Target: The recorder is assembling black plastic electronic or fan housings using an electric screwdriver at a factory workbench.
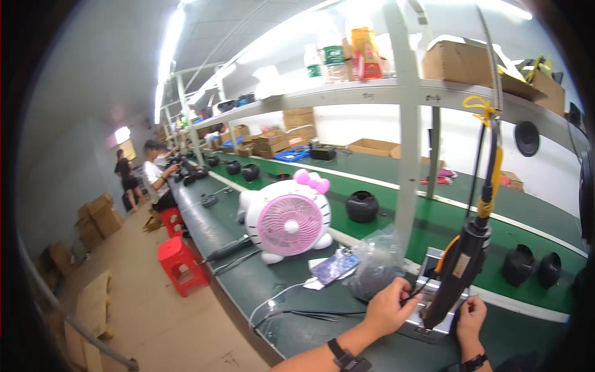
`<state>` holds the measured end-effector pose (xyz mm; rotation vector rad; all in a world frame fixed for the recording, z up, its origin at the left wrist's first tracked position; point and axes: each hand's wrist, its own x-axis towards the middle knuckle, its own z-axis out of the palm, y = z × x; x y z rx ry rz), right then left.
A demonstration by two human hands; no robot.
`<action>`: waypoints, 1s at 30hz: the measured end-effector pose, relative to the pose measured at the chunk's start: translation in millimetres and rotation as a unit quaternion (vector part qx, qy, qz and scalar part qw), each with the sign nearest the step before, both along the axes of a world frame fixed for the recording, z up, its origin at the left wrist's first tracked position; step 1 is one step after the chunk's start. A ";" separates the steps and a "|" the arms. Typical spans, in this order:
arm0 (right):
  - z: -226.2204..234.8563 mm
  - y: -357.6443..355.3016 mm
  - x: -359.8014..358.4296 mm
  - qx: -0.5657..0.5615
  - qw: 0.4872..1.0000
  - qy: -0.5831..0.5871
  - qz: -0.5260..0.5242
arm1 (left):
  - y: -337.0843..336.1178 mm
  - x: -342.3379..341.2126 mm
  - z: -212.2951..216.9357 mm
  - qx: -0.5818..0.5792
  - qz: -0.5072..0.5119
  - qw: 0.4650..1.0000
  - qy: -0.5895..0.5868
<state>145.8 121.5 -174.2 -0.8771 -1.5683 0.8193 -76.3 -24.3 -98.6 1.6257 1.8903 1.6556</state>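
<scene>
Workpiece: silver-grey metal unit (434, 322) lying flat on the green tabletop (248, 279) at its near edge, between both hands.
Tool: black electric screwdriver (455, 273), hung by an orange-and-yellow cable from the overhead shelf (347, 93), tilted, tip down on the workpiece.
Left hand (387, 307): closed loosely around thin black wires at the workpiece's left side.
Right hand (471, 316): fingers curled beside the screwdriver's lower end; whether they grip it I cannot tell.
Step, as judged: positioning the driver tip over a fastening point.
Next move calls for: steady workpiece, wires kept away from the tip.
Surroundings: clear plastic bag (375, 266) just behind; pink-and-white cat-shaped desk fan (288, 217) further left; black round housings (362, 206) on the belt.
</scene>
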 end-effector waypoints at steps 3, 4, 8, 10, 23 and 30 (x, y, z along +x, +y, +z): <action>5.6 -9.7 -2.1 -0.031 0.999 -0.008 0.004 | -3.5 1.2 4.4 -0.033 -0.007 0.999 -0.023; 2.4 -7.1 1.5 -0.031 0.999 -0.012 0.003 | -2.4 2.7 5.4 -0.030 -0.010 0.999 -0.027; 7.4 -6.3 3.6 -0.028 1.000 0.002 0.004 | 0.7 6.6 7.4 -0.033 0.001 0.999 -0.013; 16.4 -12.5 0.3 -0.039 0.999 -0.005 0.003 | -0.2 4.6 6.9 -0.041 0.009 0.999 -0.012; 20.8 -21.4 4.9 -0.044 0.989 0.046 0.131 | -0.6 6.4 2.3 -0.018 -0.004 0.997 -0.072; 22.9 -24.9 9.7 0.015 0.989 0.012 0.149 | 5.2 7.6 -8.8 0.024 -0.056 0.984 -0.168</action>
